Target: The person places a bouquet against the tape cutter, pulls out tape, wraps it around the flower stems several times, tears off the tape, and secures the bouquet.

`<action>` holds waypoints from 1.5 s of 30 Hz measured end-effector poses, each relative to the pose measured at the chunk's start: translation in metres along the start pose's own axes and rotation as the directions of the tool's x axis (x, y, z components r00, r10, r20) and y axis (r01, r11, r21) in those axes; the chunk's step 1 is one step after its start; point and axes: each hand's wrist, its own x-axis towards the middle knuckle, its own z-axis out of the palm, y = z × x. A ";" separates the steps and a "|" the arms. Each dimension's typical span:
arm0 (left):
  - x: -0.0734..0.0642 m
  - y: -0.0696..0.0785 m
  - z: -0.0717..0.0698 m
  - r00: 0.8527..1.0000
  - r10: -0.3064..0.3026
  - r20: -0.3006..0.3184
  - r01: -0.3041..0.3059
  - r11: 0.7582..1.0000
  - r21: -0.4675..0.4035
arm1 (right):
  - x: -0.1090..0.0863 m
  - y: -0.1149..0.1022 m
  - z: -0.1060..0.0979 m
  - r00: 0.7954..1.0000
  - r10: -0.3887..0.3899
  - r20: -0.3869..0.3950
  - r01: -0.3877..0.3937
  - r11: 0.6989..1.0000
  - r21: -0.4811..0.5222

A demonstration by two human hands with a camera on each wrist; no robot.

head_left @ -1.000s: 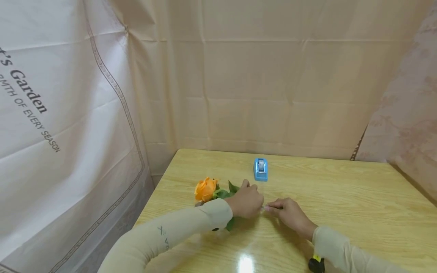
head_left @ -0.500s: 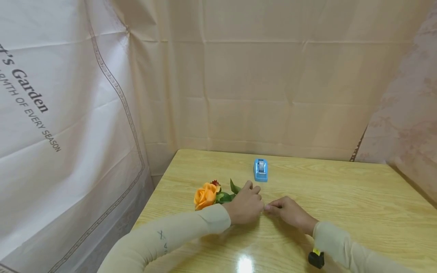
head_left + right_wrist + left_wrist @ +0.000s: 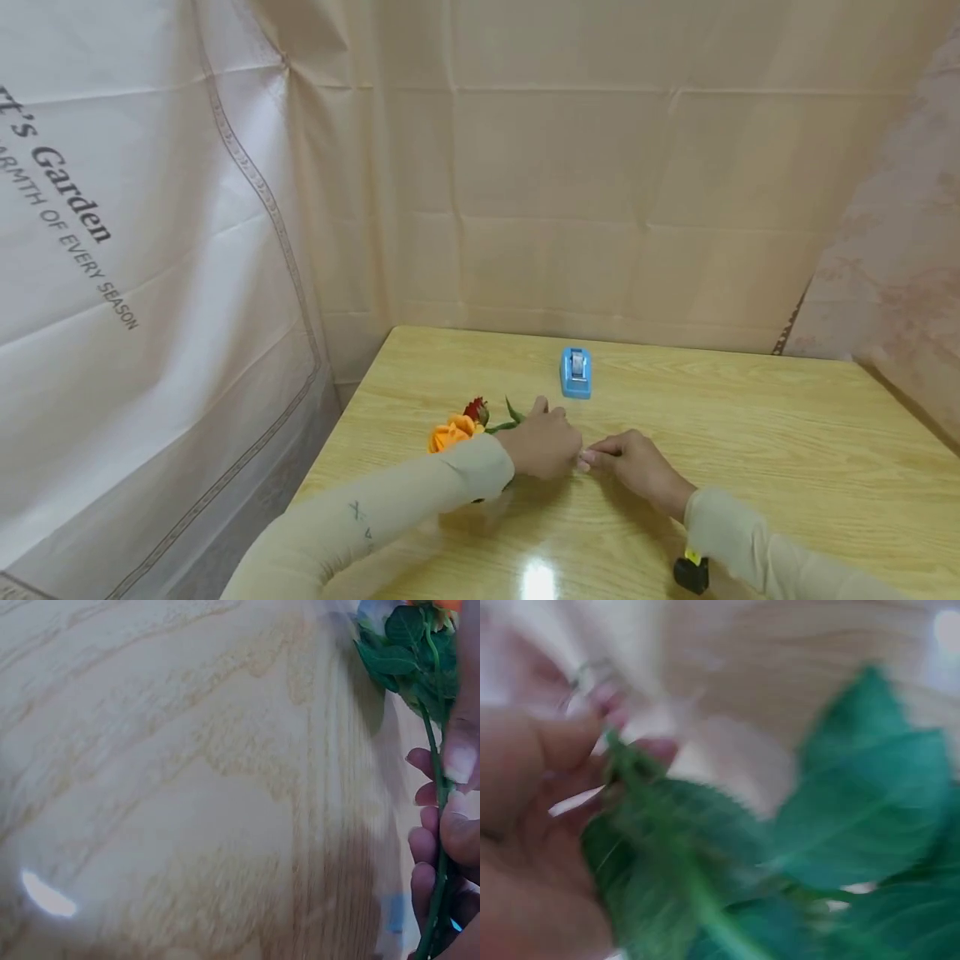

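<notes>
An orange rose and a dark red flower lie side by side left of my left hand, partly hidden behind the sleeve. That hand grips their green stems just below the leaves. Close by, my right hand pinches the lower stems between thumb and fingers; the two hands almost touch. In the right wrist view both thumbs press on the stems, one above the other. Whether any tape lies between the fingers I cannot tell. The left wrist view is blurred.
A blue tape dispenser stands behind the hands on the wood-grain table. Beside the right sleeve is a small black thing with a yellow part. Pale cloths hang behind and at both sides.
The flowers have turned in the hands: the orange rose dipped, then sat lower behind the sleeve, and the red flower came into view. Both hands keep nearly the same place.
</notes>
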 end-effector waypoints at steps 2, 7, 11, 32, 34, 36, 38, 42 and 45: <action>0.006 -0.005 -0.007 0.997 -0.038 0.068 0.049 0.985 -0.165 | -0.001 0.000 -0.001 1.000 -0.004 -0.011 0.004 1.000 0.006; 0.016 -0.015 -0.018 0.975 -0.073 0.208 0.157 0.892 -0.424 | -0.002 0.000 -0.002 0.999 -0.002 -0.041 0.002 1.000 0.008; 0.018 -0.015 -0.013 0.979 -0.079 0.187 0.161 0.867 -0.472 | -0.003 0.001 -0.001 0.998 -0.002 -0.058 0.002 1.000 -0.010; 0.019 0.009 -0.002 0.986 -0.090 -0.138 0.107 0.987 0.121 | 0.003 -0.006 -0.025 0.998 0.010 0.068 -0.005 0.997 -0.075; 0.020 0.010 -0.001 0.986 -0.087 -0.144 0.106 0.986 0.128 | 0.004 -0.005 -0.027 0.997 -0.006 0.081 0.013 0.997 -0.079; 0.020 0.010 -0.001 0.985 -0.085 -0.150 0.106 0.985 0.139 | 0.005 -0.005 -0.030 0.993 -0.030 0.111 0.038 0.997 -0.070; 0.020 0.011 -0.002 0.984 -0.082 -0.159 0.105 0.984 0.144 | 0.006 -0.005 -0.034 0.989 -0.044 0.139 0.052 0.997 -0.058; 0.021 0.011 -0.004 0.979 -0.063 -0.193 0.099 0.978 0.182 | 0.009 -0.004 -0.040 0.982 -0.066 0.176 0.075 0.996 -0.050; 0.023 0.012 -0.004 0.980 -0.053 -0.193 0.089 0.979 0.183 | 0.010 -0.003 -0.042 0.986 -0.048 0.160 0.058 0.996 -0.063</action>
